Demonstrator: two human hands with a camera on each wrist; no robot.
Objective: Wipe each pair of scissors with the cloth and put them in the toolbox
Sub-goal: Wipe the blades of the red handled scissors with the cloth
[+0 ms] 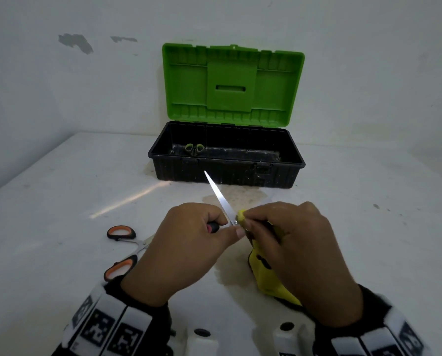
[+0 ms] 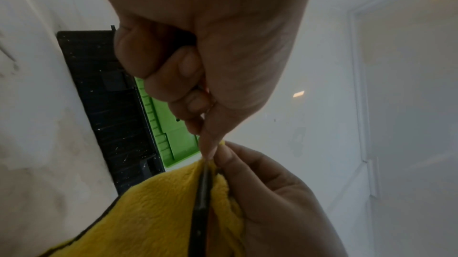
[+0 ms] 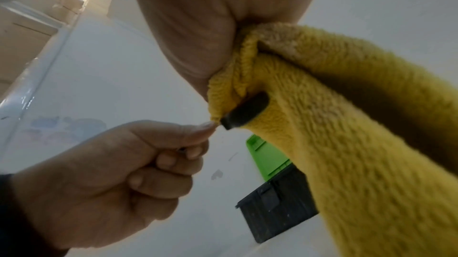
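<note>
My left hand [image 1: 229,230] grips the black-and-red handle of a pair of scissors [image 1: 218,196] above the table, one bright blade pointing up toward the toolbox [image 1: 289,173]. At the pivot my right hand [image 1: 250,222] pinches a yellow cloth [image 1: 262,273] around the scissors; the rest of the cloth hangs below. In the wrist views a black part of the scissors [image 2: 203,192] [image 3: 245,112] lies in the cloth's fold [image 2: 161,212] [image 3: 347,124]. Orange-handled scissors [image 1: 122,250] lie on the table to the left. Green-handled scissors [image 1: 194,149] lie inside the toolbox.
The black toolbox stands open at the back of the white table [image 1: 60,201], its green lid [image 1: 232,83] upright against the wall. A brownish stain [image 1: 243,196] marks the table between the box and my hands.
</note>
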